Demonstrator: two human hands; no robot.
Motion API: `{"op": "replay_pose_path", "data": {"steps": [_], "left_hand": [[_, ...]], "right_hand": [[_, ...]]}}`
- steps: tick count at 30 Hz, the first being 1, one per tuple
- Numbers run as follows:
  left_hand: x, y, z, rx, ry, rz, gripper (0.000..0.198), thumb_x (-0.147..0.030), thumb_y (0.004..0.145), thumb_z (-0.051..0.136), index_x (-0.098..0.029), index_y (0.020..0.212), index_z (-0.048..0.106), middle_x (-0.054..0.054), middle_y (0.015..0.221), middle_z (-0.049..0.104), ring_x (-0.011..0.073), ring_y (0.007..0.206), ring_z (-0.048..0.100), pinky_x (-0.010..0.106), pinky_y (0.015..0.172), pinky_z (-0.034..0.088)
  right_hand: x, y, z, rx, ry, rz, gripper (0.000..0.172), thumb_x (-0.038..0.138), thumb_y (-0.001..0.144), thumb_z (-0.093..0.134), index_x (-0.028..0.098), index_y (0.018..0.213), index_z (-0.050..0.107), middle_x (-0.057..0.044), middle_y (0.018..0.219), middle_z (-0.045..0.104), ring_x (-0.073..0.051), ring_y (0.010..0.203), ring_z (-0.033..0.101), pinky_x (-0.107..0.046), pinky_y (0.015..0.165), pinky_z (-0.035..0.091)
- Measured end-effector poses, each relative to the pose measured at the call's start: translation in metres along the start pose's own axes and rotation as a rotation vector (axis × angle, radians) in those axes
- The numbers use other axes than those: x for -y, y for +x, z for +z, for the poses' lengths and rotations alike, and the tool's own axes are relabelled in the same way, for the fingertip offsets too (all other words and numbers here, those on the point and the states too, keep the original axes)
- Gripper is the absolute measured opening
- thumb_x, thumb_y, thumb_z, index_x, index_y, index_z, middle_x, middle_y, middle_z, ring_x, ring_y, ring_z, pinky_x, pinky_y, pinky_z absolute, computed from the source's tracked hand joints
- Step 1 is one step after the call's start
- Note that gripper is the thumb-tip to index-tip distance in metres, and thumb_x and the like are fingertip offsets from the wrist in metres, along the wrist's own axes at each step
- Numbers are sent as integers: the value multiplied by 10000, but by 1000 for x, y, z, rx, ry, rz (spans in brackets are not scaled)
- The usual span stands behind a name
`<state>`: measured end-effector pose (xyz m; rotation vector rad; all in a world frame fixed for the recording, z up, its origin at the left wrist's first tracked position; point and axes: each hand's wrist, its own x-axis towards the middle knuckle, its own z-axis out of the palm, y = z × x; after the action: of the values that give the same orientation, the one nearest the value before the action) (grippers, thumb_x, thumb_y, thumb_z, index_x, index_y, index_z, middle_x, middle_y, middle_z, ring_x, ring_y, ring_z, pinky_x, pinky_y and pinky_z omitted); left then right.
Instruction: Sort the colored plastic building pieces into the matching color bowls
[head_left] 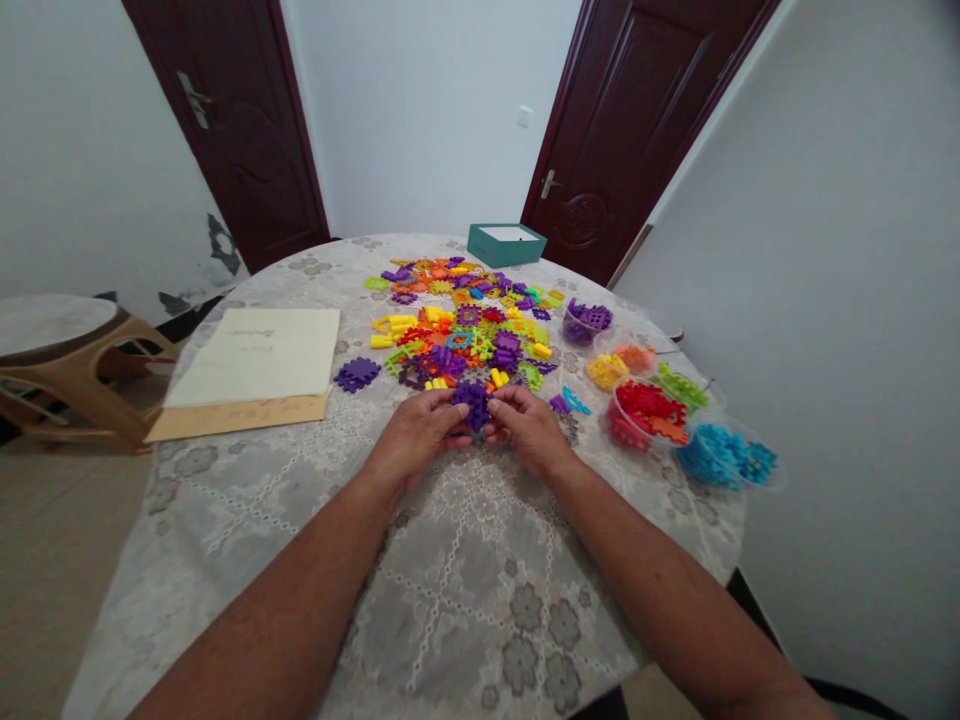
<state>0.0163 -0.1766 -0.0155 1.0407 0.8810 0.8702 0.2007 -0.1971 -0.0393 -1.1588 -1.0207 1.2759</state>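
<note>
A purple plastic building piece (472, 404) with notched edges is held up between my two hands, just above the tablecloth. My left hand (421, 430) pinches its left side with thumb and fingers. On the opposite side, my right hand (529, 428) grips the right edge the same way. Right behind them spreads a heap of mixed plastic building pieces (461, 340) in purple, yellow, orange, green and red. Another purple piece (357, 374) lies flat to the left of the heap. A small blue piece (576, 400) rests to the right of my right hand.
Clear tubs along the right hold sorted pieces: purple (587, 322), yellow and orange (606, 371), red (646, 412), green (681, 386) and blue (724, 455). Paper sheets (259, 355) lie at the left. A teal box (507, 246) stands at the back; a wooden stool (97, 365) is beyond the table.
</note>
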Motion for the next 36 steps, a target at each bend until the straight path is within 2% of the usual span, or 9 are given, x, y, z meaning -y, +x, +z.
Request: {"op": "replay_pose_path", "data": {"steps": [6, 12, 19, 22, 24, 26, 28, 32, 36], "left_hand": [[2, -1, 0, -15, 50, -45, 351, -300, 874, 742, -163, 1193, 688, 139, 1120, 763, 210, 881, 759, 338, 716, 654], [6, 0, -1, 81, 76, -42, 403, -336, 855, 771, -158, 1208, 693, 161, 1209, 747, 236, 937, 771, 332, 727, 655], [3, 0, 1, 86, 92, -43, 447, -337, 819, 802, -136, 1204, 696, 144, 1089, 782, 233, 890, 777, 356, 795, 647], [2, 0, -1, 106, 130, -13, 461, -358, 820, 793, -136, 1212, 693, 144, 1136, 773, 242, 917, 773, 378, 823, 641], [2, 1, -3, 117, 173, 8, 450, -361, 834, 769, -139, 1217, 689, 136, 1129, 774, 241, 917, 771, 389, 845, 633], [4, 2, -4, 136, 213, 20, 436, -356, 853, 736, -146, 1230, 677, 120, 1091, 781, 236, 906, 768, 395, 860, 625], [6, 3, -4, 157, 235, 31, 440, -355, 864, 713, -154, 1250, 652, 106, 1064, 780, 234, 899, 764, 398, 859, 619], [8, 3, -3, 116, 304, 77, 507, -402, 885, 667, -158, 1319, 574, 76, 974, 771, 240, 853, 758, 392, 802, 613], [2, 2, -8, -46, 538, 193, 430, -463, 924, 595, -172, 1238, 635, 65, 945, 768, 238, 845, 744, 363, 762, 581]], "right_hand": [[-6, 5, -4, -16, -168, -122, 296, 446, 832, 754, 240, 1030, 682, 22, 772, 675, -147, 627, 636, -275, 588, 543], [-3, 0, -5, -36, -594, -535, 215, 305, 949, 663, 295, 1134, 773, -44, 1009, 671, -192, 940, 635, -343, 866, 521], [0, -1, -4, 38, -774, -732, 245, 223, 984, 606, 284, 1162, 764, -59, 1041, 589, -191, 994, 586, -342, 887, 508], [3, -2, -3, -14, -699, -656, 373, 222, 941, 650, 283, 1307, 686, -59, 1146, 596, -171, 957, 595, -333, 878, 516], [5, -2, -3, -26, -576, -468, 447, 263, 903, 687, 259, 1348, 639, -54, 1148, 625, -151, 849, 601, -309, 786, 526], [6, -1, -5, 73, -428, -230, 393, 326, 877, 708, 214, 1251, 659, -34, 1017, 669, -142, 744, 598, -277, 666, 505], [7, 0, -7, 185, -335, -88, 308, 363, 850, 726, 190, 1099, 672, -5, 865, 671, -139, 687, 590, -251, 601, 467], [23, -1, -13, 165, -364, -77, 265, 357, 803, 757, 195, 977, 642, 25, 763, 640, -125, 638, 565, -234, 582, 435], [74, 8, -34, 50, -566, -157, 270, 344, 841, 692, 203, 1068, 653, 1, 824, 677, -146, 682, 597, -253, 624, 470]]}}
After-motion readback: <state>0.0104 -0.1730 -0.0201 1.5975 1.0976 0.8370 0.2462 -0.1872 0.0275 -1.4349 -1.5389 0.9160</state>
